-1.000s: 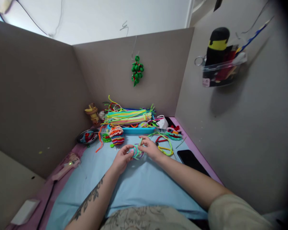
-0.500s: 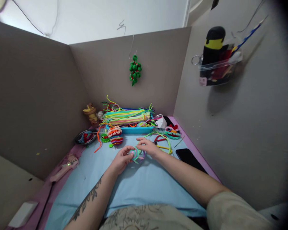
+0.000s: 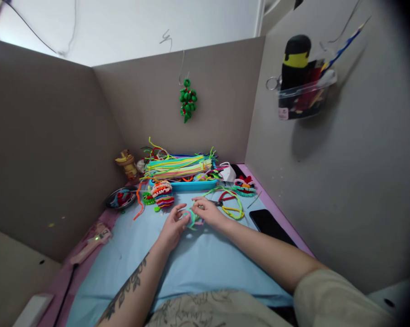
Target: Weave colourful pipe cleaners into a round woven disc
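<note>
A small coil of pipe cleaners (image 3: 192,218), wound in teal, pink and green, is held just above the light blue mat (image 3: 198,263), near its far middle. It is pinched between both hands, apparently so that one steadies it while the other works a strand. The left hand (image 3: 172,227) is closed on the coil's near left side; the right hand (image 3: 208,212) is closed on its right edge, fingertips together on a strand. Loose bent pipe cleaners (image 3: 230,202) lie just beside the right hand, within easy reach. Finished striped pieces (image 3: 162,194) are set aside to the left. Behind them a blue tray (image 3: 191,184) holds a bundle of straight stems. A dark phone (image 3: 268,222) lies at the mat's right edge, well apart from the work.
</note>
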The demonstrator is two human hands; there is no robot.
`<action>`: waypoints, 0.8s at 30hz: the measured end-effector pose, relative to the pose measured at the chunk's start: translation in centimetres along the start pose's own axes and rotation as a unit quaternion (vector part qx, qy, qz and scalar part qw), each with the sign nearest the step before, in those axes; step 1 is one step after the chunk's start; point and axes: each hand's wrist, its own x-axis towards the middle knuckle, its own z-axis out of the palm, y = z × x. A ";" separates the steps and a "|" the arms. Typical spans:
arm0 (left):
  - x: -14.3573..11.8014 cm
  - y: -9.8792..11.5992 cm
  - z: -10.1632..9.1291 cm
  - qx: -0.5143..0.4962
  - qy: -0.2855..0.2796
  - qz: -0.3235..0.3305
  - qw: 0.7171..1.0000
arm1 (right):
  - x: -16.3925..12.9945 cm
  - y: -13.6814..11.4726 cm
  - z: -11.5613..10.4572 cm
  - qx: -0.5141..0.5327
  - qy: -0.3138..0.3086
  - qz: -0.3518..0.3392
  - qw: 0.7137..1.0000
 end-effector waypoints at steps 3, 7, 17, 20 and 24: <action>-0.2 0.4 0.0 -0.051 -0.026 -0.017 0.998 | -0.1 -0.7 -0.7 -0.045 0.020 -0.057 0.997; -0.1 0.7 -0.4 -0.071 -0.047 -0.047 0.995 | 0.1 -1.2 -2.1 -0.122 -0.076 -0.164 0.976; -0.3 0.6 -0.5 -0.073 -0.074 -0.076 0.992 | 0.0 -1.4 -1.9 -0.136 -0.091 -0.183 0.969; -0.4 0.7 -0.4 -0.067 -0.092 -0.083 0.990 | -0.1 -1.5 -1.8 -0.136 -0.071 -0.182 0.971; -0.4 0.9 -0.5 -0.073 -0.091 -0.078 0.990 | 0.1 -1.2 -2.0 -0.116 -0.073 -0.159 0.978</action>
